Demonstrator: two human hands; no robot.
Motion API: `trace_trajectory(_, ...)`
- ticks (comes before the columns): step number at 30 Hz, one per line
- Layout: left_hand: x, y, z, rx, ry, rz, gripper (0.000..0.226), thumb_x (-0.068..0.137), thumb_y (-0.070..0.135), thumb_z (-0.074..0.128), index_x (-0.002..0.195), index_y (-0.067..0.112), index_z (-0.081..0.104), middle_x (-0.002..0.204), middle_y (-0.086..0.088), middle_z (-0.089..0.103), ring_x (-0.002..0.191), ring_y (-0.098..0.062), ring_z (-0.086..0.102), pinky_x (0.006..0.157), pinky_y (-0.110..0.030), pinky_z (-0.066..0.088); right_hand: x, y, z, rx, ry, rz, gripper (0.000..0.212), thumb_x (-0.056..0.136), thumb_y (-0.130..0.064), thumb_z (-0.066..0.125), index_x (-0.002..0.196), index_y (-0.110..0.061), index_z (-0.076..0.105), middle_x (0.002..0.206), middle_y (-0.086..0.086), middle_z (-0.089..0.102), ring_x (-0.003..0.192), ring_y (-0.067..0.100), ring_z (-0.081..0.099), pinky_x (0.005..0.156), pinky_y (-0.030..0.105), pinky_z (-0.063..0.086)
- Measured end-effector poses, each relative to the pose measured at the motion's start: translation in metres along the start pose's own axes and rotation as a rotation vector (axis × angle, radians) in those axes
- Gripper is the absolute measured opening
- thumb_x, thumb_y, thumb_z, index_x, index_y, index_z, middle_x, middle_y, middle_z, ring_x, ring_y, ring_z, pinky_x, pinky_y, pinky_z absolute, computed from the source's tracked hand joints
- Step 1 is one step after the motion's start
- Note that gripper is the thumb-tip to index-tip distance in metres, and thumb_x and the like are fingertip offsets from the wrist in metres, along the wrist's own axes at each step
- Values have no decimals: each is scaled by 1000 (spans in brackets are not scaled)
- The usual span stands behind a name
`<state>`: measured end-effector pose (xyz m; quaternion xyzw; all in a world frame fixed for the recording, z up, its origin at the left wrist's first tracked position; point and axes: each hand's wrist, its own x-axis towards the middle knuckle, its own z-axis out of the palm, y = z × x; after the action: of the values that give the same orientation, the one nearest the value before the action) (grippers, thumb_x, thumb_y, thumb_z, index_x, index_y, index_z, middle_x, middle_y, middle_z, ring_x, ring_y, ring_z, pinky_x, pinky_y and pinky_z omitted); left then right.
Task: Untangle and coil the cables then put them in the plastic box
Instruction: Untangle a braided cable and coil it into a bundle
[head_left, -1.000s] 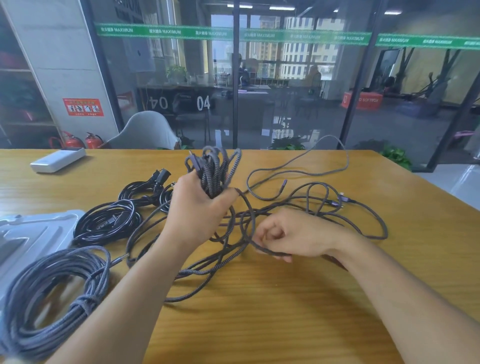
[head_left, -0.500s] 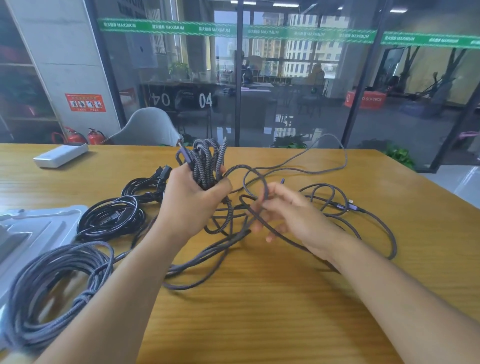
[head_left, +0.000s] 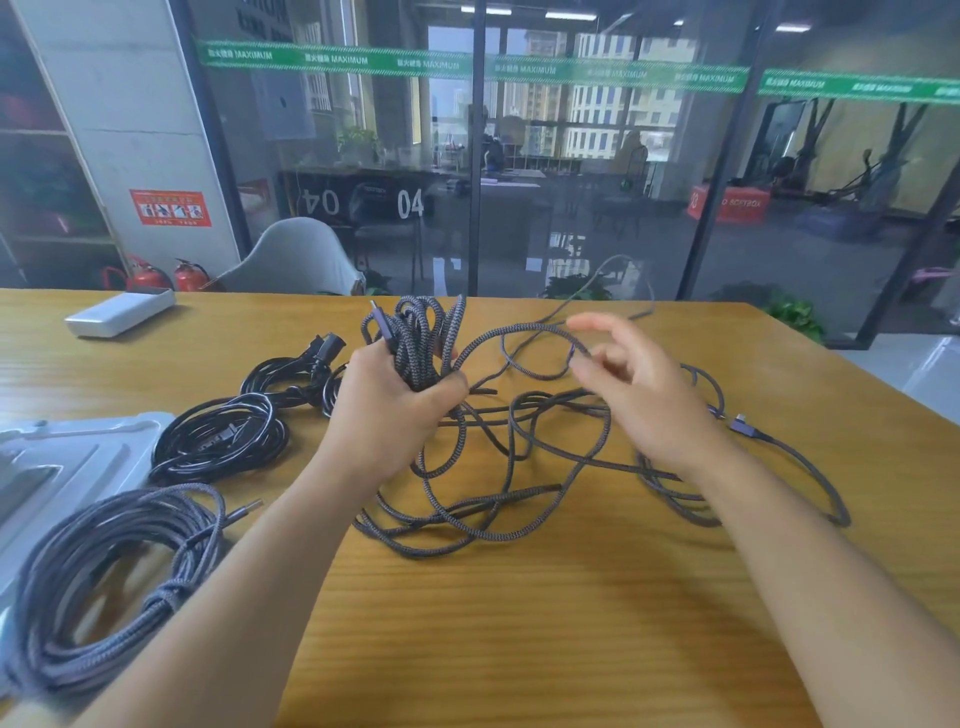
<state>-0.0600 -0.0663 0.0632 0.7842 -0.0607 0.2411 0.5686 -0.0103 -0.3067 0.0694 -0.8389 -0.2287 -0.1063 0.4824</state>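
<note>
Left hand (head_left: 395, 400) is raised above the wooden surface (head_left: 519, 623), its fingers and thumb curled tight round a bunch of grey braided cable loops (head_left: 421, 338) that stand up out of the fist, with a plug end poking up at the bunch's left edge. From the fist the same braided cable (head_left: 493, 499) runs down into a loose tangle of strands on the surface between the two forearms, and one arc of it (head_left: 524, 332) rises across to the right hand (head_left: 639, 395). That hand is lifted beside the arc with its fingers spread and only slightly bent; it is motion-blurred, so whether a fingertip touches the strand cannot be told. Right of this hand a thinner grey cable with an angled connector (head_left: 740, 423) lies looped on the surface. At the left edge sits the plastic box (head_left: 78, 457), pale and translucent, with a coiled grey braided cable (head_left: 104, 587) lying partly over its near corner. Behind that coil, two bundles of black power cable (head_left: 223, 441) rest on the surface. A white power bank (head_left: 119, 314) lies at the far left, well apart from the cables.
</note>
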Motion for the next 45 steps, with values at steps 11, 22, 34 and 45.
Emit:
trace_trajectory(11,3,-8,-5,28,82,-38,17,89,7,67,88,-8,58,56,-6,49,51,-18,40,51,-31,38,4,22,-6,-29,-270,255,25,107,-35,56,94,-20,71,76,2,70,62,18,66,62,36,58)
trace_trajectory(22,5,-10,-7,23,75,-58,11,88,6,70,91,-1,63,60,-6,53,54,-19,43,56,-36,42,14,28,-19,264,342,-106,40,104,3,46,121,-27,67,123,-6,74,123,6,64,101,22,49)
trace_trajectory(34,-2,-10,3,45,-117,-68,12,89,9,72,92,0,64,57,-3,50,52,-18,40,54,-35,38,12,44,-45,-532,392,220,40,98,-40,58,72,-11,68,54,-3,49,58,25,50,57,32,37)
trace_trajectory(45,-2,-12,4,62,-152,-53,10,88,8,73,93,2,68,56,1,47,52,-18,38,54,-36,38,10,34,-20,-370,152,3,34,106,-45,49,105,-25,77,106,-10,67,98,10,61,85,36,48)
